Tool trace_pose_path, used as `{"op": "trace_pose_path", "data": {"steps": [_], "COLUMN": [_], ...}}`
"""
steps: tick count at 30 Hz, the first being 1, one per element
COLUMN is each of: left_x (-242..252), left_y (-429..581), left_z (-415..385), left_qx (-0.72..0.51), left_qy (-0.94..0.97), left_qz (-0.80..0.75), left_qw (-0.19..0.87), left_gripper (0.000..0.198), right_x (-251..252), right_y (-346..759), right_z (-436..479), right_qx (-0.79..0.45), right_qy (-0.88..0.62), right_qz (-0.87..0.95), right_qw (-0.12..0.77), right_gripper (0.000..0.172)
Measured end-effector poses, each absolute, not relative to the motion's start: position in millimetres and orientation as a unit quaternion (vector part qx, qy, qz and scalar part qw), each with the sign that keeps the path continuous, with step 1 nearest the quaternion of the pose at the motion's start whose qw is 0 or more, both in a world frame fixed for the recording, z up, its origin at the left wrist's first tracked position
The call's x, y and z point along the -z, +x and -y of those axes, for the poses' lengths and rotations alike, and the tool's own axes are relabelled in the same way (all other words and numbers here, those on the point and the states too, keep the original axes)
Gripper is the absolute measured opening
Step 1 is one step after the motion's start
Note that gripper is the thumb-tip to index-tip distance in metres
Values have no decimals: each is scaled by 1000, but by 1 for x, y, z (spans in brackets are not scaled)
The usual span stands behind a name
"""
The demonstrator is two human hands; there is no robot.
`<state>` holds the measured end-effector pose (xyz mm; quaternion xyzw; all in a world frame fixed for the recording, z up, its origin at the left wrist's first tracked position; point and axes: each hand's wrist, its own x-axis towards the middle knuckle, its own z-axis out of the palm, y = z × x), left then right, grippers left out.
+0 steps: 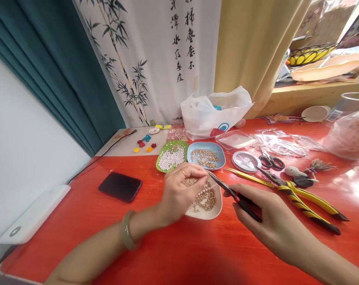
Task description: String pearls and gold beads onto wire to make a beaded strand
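My left hand [179, 192] is closed in a pinch above the white tray [213, 215]. Whatever sits between its thumb and forefinger is too small to make out. My right hand [265, 213] is wrapped round dark-handled pliers [237, 196], whose narrow jaws reach the left fingertips. Below the hands, the white tray holds gold beads [209, 200] and a strand of small pale beads, partly covered by my left hand. Just behind stand a green tray [158, 164] of white pearl beads [171, 159] and a blue tray [222, 161] of gold beads [205, 157].
Yellow-and-black pliers [304, 202], yellow tweezers [249, 177], scissors [270, 160] and a clear spool [246, 161] lie to the right. A phone [120, 186] rests at left. Behind the trays stands a white plastic bag [215, 114]. Small coloured flowers [149, 149] lie at the back left.
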<state>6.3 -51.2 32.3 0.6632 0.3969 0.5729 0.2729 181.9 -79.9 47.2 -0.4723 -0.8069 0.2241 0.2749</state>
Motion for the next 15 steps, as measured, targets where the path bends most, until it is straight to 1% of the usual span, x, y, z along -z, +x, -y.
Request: {"op": "trace_pose_path", "data": {"steps": [3,6,10,11,13,15], "left_x": [-33,-36,-39,-39,-38,-37], "left_y": [7,7,7,6,5,3], "left_z": [53,54,49,48,46,45], "left_qx": [-576,-567,-549,-537,-509,-491], "left_qy": [647,614,560,563,594,641], "left_qz": [-402,-417,-427,-425,-421,-414], "left_qw": [297,356,449,462,458,419], "left_gripper": [3,7,21,21,18,18], "right_x": [-46,-45,-45,-46,-47,-47], "right_y": [181,180,180,180,180,181], "right_z": [81,82,81,81,81,80], "right_qx": [-220,-215,-212,-211,-210,-203], "right_qy": [-479,-482,-484,-482,-475,-470], "right_qz": [802,800,800,801,805,811], "right_qw": [280,286,285,285,285,284], "right_gripper": [16,15,14,14,15,17]}}
